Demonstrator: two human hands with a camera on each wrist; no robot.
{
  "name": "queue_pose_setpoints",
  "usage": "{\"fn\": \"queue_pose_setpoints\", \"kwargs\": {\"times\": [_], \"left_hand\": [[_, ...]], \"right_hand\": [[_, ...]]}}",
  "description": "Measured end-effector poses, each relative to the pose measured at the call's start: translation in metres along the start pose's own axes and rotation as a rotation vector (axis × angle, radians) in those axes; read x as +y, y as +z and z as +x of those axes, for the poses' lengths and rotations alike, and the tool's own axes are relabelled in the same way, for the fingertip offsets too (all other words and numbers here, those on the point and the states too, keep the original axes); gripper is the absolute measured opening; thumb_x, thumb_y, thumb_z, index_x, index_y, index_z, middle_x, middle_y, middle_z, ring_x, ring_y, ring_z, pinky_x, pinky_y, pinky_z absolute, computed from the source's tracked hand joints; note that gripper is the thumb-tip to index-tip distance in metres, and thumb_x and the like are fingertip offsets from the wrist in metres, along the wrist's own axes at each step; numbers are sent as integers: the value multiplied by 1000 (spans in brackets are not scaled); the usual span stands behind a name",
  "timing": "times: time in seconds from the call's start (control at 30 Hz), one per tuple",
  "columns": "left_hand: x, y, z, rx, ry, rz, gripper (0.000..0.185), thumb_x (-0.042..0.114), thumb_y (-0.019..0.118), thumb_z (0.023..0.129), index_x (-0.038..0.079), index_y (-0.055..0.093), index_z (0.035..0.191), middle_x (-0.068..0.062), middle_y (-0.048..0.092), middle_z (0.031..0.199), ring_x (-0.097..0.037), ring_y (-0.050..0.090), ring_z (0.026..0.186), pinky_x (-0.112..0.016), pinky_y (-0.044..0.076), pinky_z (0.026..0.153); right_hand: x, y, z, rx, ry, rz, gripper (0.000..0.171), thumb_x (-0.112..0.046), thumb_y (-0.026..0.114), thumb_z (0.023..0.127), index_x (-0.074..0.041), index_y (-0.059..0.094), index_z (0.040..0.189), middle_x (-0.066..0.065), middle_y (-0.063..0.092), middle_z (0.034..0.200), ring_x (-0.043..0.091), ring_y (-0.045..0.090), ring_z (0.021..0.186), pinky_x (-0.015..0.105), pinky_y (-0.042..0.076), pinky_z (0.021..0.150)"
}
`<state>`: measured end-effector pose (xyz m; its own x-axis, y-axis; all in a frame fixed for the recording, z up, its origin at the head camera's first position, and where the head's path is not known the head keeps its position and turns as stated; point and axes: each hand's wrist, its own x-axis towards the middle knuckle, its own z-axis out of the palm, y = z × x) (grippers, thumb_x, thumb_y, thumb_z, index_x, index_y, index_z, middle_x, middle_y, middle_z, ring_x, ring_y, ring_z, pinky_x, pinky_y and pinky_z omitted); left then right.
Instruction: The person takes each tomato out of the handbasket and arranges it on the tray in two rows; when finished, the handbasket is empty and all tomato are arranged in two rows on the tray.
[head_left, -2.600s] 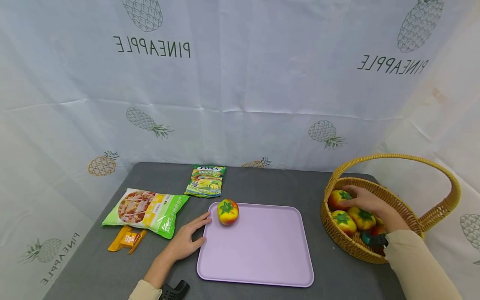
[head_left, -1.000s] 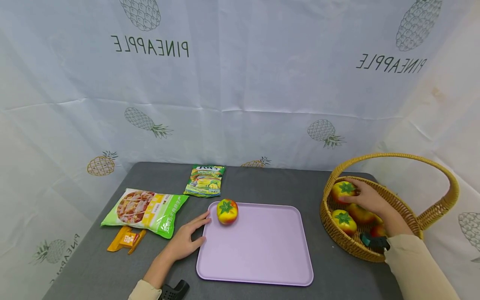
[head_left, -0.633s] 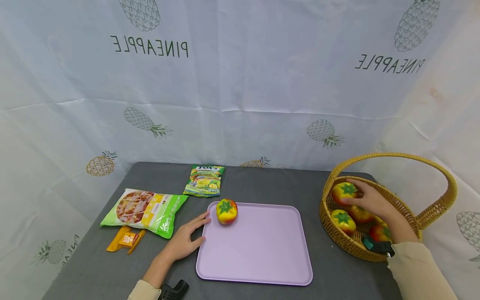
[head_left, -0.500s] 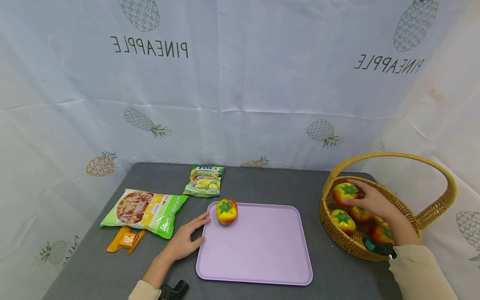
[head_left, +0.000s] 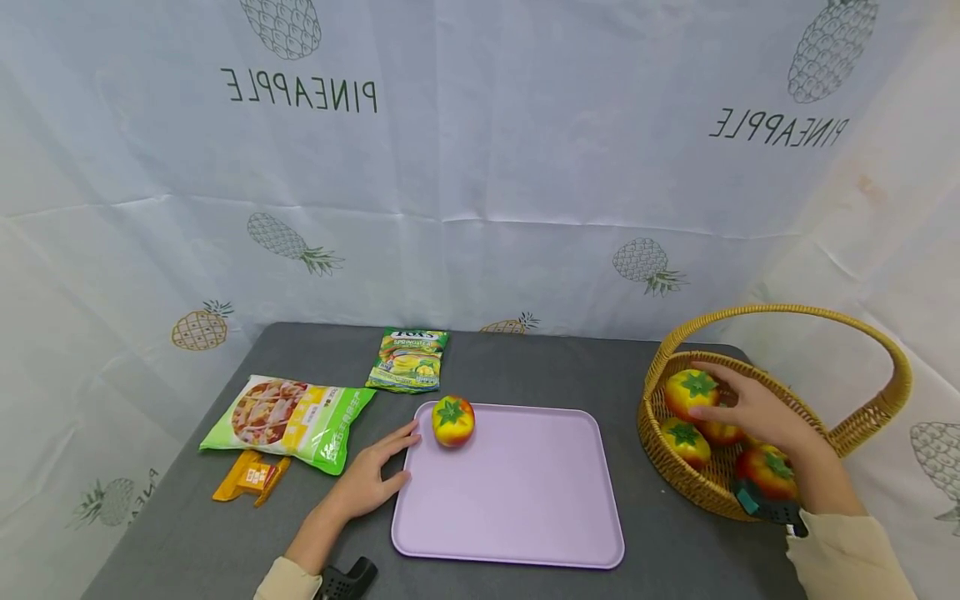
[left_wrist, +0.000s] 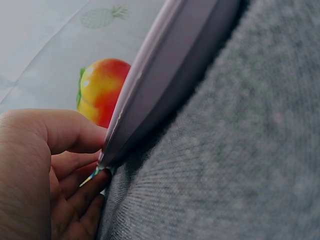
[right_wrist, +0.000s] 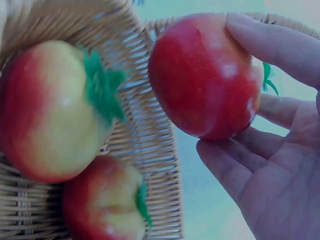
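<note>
You see two green snack bags [head_left: 288,420] [head_left: 408,360] and an orange packet [head_left: 251,479] on the grey tabletop [head_left: 525,367].

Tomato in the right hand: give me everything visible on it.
The held tomato looks like a glossy toy: red and yellow skin, green leafy cap. The right hand grips it between fingers and thumb, lifted just above the wicker basket, apart from the other tomatoes lying inside.
</note>
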<state>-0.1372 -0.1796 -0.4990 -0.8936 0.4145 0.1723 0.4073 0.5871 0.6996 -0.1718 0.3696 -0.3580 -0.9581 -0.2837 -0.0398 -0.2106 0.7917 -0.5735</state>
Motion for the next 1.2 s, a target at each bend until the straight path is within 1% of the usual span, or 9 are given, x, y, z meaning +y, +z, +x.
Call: {"fn": "queue_pose_setpoints", "kwargs": {"times": [0.13,0.2,0.3,0.4,0.5,0.67,0.83,1.0,1.2], "left_hand": [[0,-1,0,-2,-1,-4,52,11,62,82,10,54,134,-3,41,149,-25,40,136,-53,36,106],[1,-1,0,-4,-2,-2,52,11,62,83,10,54,134,-3,40,150,-25,40,136,-52,36,106],[1,-1,0,-5,1,0,52,11,62,83,10,54,134,-3,40,150,-25,40,136,-52,36,106],[1,-2,1,-3,4,4,52,11,62,83,10,54,134,-3,41,149,-26,40,136,-53,36,106],[1,-1,1,0,6,5,52,11,62,83,10,54,134,-3,41,149,-25,40,136,-52,37,106],[-1,0,0,3,8,7,52,11,62,82,10,55,134,-2,40,150,-25,40,136,-51,36,106],[-1,0,0,4,7,9,52,11,62,82,11,55,134,-2,40,150,-25,40,136,-52,36,106],[-1,1,1,5,18,8,51,12,62,83,10,55,134,-3,40,150,-25,40,136,-51,37,106],[-2,1,0,9,27,16,51,11,62,83,10,55,133,-3,41,149,-25,42,135,-50,38,105]], "right_hand": [[-12,1,-7,-7,-22,4,68,-30,64,89,-4,34,145,24,43,138,28,52,111,31,50,80],[-16,4,-11,5,-42,-3,67,-28,65,88,-6,36,144,21,47,136,14,53,107,28,50,80],[-20,11,-14,8,-83,48,64,-22,65,88,-5,37,143,19,50,131,-2,53,98,21,50,79],[-25,20,-16,-3,-100,115,63,-18,65,89,-4,36,143,18,50,129,-10,51,98,17,49,81],[-28,30,-15,-24,-108,202,64,-15,63,89,-3,32,145,18,49,129,-9,53,100,15,49,83],[-36,48,-12,-56,-126,316,66,-12,63,90,-3,30,146,21,45,133,-2,57,99,20,53,78],[-45,68,-7,-63,-140,372,68,-13,66,88,-2,31,145,24,45,134,-3,57,101,19,53,80],[-50,89,3,-85,-172,455,68,-10,66,87,-3,32,144,24,47,129,6,60,98,21,53,81],[-56,113,17,-86,-201,392,67,-17,70,85,-5,38,142,17,50,131,7,56,100,22,51,84]]}}
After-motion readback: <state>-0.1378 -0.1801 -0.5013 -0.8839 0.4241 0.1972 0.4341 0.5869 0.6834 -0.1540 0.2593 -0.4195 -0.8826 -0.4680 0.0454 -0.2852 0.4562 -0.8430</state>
